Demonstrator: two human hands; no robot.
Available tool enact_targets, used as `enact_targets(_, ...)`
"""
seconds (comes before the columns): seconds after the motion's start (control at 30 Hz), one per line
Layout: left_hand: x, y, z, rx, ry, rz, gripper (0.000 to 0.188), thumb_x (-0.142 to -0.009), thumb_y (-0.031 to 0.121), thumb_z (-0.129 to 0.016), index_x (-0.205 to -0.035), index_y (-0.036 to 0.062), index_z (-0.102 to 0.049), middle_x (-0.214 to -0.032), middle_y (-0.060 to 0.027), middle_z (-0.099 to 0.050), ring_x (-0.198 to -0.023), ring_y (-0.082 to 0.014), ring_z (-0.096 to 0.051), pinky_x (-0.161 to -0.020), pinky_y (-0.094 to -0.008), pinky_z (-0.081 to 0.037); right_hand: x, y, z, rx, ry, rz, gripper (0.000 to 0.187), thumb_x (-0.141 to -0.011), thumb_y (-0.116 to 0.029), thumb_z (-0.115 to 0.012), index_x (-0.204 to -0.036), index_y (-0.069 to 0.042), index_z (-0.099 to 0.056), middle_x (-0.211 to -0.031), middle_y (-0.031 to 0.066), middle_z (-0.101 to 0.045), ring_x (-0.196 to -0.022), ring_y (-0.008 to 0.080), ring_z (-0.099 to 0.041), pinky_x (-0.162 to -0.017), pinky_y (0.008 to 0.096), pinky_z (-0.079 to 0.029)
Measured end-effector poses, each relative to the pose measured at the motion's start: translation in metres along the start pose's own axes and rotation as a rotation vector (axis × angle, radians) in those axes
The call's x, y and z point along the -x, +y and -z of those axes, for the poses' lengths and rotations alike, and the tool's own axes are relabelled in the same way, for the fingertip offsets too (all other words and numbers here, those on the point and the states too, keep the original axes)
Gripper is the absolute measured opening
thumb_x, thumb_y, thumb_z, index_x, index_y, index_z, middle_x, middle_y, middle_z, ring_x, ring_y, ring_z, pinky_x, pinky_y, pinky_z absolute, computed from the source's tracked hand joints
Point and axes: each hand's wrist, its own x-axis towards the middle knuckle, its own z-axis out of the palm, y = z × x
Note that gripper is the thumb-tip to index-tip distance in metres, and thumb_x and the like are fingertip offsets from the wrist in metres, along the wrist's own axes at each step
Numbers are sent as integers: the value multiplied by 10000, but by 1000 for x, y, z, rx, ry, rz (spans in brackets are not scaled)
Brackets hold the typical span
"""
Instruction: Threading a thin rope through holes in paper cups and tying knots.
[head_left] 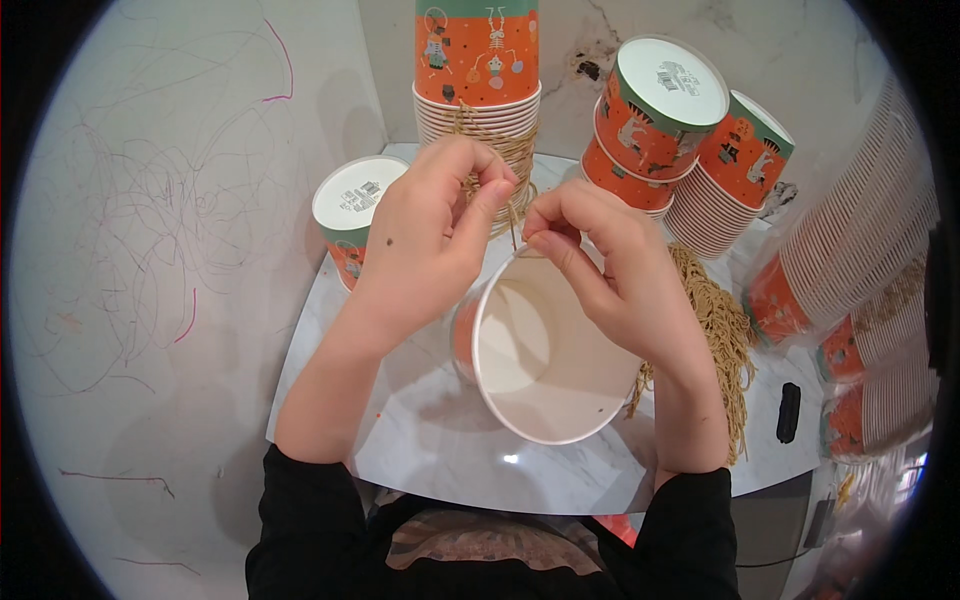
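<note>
A large paper bucket (560,350), white inside and orange outside, stands tilted between my forearms with its open mouth facing me. My left hand (425,235) is closed in a pinch above its far rim, on a thin tan cord (514,228) running down toward that rim. At the rim itself, my right hand (610,265) pinches with thumb and bent forefinger, seemingly on the cord's lower part. The fingertips partly cover the spot where cord and rim meet. More tan cord (715,340) lies in a loose bundle beside my right forearm.
Behind my hands stands a tall stack of nested orange buckets (477,60), with cords draped on its side. An upside-down bucket (358,195) is at left; more stacks (665,100) stand back right. Plastic-wrapped stacks (850,220) and a small black object (789,412) are at right.
</note>
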Motion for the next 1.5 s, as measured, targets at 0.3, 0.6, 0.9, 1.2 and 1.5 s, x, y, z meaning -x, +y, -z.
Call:
enact_targets(0.3, 6, 7, -9, -102, -29, -132, 30, -980, -16, -570, -997, 0, -552, -990, -31, -590, -746, -35, -459, -598, -175, -386, -1, 7, 13, -31, -90, 131, 70, -892, -30, -641, -937, -3, -595, -863, 120, -618, -821, 313, -604, -706, 385, -479)
enact_targets(0.6, 6, 18, -11, 159, 17, -230, 63, -929, 15, -631, -945, 18, -570, -912, -48, -603, -709, -122, -534, -576, -250, -433, 0, 16, 14, -128, -154, 159, 242, -909, -129, -704, -1087, -14, -587, -1051, 109, -629, -970, 242, -621, -855, 346, -486)
enact_targets(0.9, 3, 6, -11, 310, 76, -256, 55, -960, 4, -611, -962, 7, -556, -949, -41, -603, -691, -49, -568, -565, -170, -417, 2, 15, 15, -851, -366, -221, 292, -1022, -207, -618, -1220, -13, -527, -919, 40, -672, -852, 124, -681, -826, 269, -515)
enact_targets(1.2, 10, -16, -32, 508, 57, -229, 70, -978, 28, -611, -948, 9, -551, -966, -28, -577, -749, -23, -543, -583, -167, -403, -5, 15, 12, -866, -333, -353, 262, -1058, -291, -548, -1046, -35, -602, -792, 34, -680, -731, 110, -681, -724, 242, -513)
enact_targets(1.5, 5, -16, -22, 458, 41, -245, 82, -971, 62, -623, -941, 10, -566, -913, -33, -584, -716, -41, -516, -578, -206, -396, -5, 21, 12, -909, -334, -414, 177, -1003, -220, -621, -1021, -43, -618, -737, 24, -674, -655, 86, -657, -735, 223, -511)
